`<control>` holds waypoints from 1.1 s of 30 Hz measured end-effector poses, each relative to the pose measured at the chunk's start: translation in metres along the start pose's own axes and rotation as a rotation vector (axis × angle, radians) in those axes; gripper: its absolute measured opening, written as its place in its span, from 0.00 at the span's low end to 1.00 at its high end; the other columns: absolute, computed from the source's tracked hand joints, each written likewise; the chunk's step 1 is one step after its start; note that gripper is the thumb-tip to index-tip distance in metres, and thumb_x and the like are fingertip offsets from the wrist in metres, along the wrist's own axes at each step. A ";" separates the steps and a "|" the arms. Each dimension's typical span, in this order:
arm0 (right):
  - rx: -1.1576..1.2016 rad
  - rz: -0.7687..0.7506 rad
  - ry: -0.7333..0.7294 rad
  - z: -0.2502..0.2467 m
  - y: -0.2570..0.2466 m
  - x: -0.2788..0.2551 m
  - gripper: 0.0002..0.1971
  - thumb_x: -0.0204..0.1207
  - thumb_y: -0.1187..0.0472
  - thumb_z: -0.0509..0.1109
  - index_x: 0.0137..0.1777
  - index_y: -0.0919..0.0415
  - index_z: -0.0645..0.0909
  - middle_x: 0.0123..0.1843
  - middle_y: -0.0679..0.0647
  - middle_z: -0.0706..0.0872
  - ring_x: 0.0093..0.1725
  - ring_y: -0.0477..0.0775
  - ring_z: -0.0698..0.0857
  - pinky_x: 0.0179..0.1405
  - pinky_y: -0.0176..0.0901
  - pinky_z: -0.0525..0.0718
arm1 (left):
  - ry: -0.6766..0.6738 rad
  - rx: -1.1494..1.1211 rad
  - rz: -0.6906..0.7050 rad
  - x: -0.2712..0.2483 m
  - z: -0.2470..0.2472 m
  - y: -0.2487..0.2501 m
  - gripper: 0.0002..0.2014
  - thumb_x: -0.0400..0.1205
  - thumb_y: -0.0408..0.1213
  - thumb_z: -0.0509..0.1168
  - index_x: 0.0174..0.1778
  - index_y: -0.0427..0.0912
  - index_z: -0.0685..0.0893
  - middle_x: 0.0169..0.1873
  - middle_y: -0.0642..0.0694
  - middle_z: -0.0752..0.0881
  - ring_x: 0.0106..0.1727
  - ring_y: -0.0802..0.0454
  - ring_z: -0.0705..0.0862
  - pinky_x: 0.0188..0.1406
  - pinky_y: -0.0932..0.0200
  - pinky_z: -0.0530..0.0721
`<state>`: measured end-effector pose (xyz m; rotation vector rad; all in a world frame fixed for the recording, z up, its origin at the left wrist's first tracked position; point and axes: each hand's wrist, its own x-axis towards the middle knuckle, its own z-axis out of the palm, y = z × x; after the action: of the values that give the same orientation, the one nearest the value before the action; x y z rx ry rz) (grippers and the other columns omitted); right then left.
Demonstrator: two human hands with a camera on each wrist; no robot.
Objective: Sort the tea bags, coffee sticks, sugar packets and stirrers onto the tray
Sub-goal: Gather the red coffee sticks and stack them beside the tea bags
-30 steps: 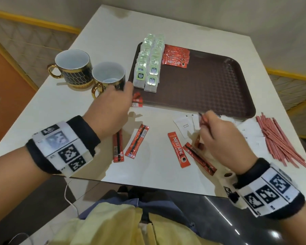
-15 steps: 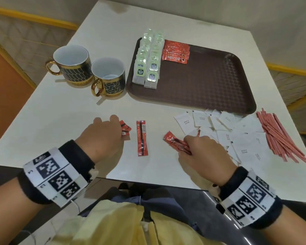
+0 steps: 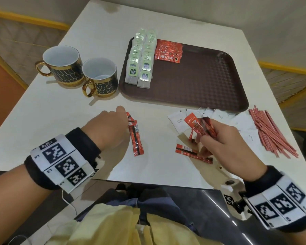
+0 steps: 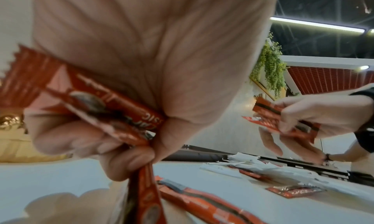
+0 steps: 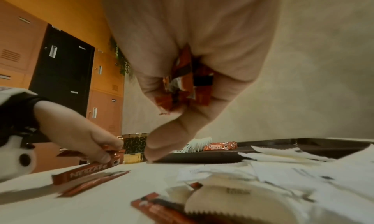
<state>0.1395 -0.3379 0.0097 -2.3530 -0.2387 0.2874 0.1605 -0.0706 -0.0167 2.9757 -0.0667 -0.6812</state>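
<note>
Newly lifted red coffee sticks (image 3: 201,127), bunched.

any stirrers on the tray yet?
No. In the head view the stirrers lie on the table right of the tray, which holds only tea bags and coffee sticks.

Counts of each kind on and around the tray

One brown tray (image 3: 201,82) and two mugs (image 3: 63,65) stand on the table. Tea bags (image 3: 141,61) lie on the tray in two overlapping rows, too overlapped to count exactly. A small stack of coffee sticks (image 3: 168,53) also sits on the tray, its number unclear. Two more sticks lie loose on the table, one by each hand (image 3: 136,138) (image 3: 193,153); the left hand (image 3: 106,128) and the right hand (image 3: 224,140) each hold a few. The white sugar packets (image 3: 178,122) form a heap of at least eight, and the pink stirrers (image 3: 272,133) a pile of dozens.
</note>
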 end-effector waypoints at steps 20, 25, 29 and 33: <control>-0.794 -0.059 -0.324 0.017 0.015 0.013 0.11 0.80 0.45 0.62 0.48 0.52 0.76 0.38 0.48 0.80 0.39 0.55 0.81 0.34 0.46 0.75 | -0.044 -0.032 -0.059 0.000 0.007 0.029 0.21 0.83 0.55 0.62 0.52 0.38 0.72 0.32 0.48 0.71 0.42 0.46 0.77 0.43 0.56 0.75; -0.497 -0.115 -0.271 0.012 0.000 0.028 0.20 0.77 0.39 0.60 0.33 0.53 0.73 0.32 0.50 0.82 0.33 0.53 0.80 0.33 0.50 0.76 | 0.031 0.111 0.021 0.009 0.007 0.030 0.15 0.87 0.46 0.58 0.60 0.38 0.77 0.52 0.41 0.81 0.45 0.48 0.72 0.46 0.57 0.69; -0.090 -0.092 -0.067 0.009 -0.006 0.047 0.11 0.82 0.59 0.64 0.40 0.64 0.76 0.33 0.56 0.85 0.34 0.54 0.83 0.41 0.54 0.82 | 0.076 0.017 0.007 0.016 -0.002 0.018 0.13 0.87 0.47 0.57 0.57 0.40 0.74 0.50 0.42 0.79 0.46 0.46 0.75 0.45 0.55 0.69; 0.476 0.133 -0.135 0.012 -0.021 0.063 0.05 0.87 0.62 0.58 0.52 0.61 0.74 0.39 0.58 0.85 0.38 0.52 0.85 0.37 0.42 0.83 | 0.167 -0.411 0.103 0.015 -0.039 0.017 0.05 0.87 0.39 0.57 0.56 0.44 0.72 0.43 0.44 0.83 0.36 0.51 0.78 0.30 0.56 0.70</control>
<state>0.1946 -0.2997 0.0076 -1.8820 -0.0660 0.5082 0.1905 -0.0854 0.0138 2.5993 -0.0598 -0.3768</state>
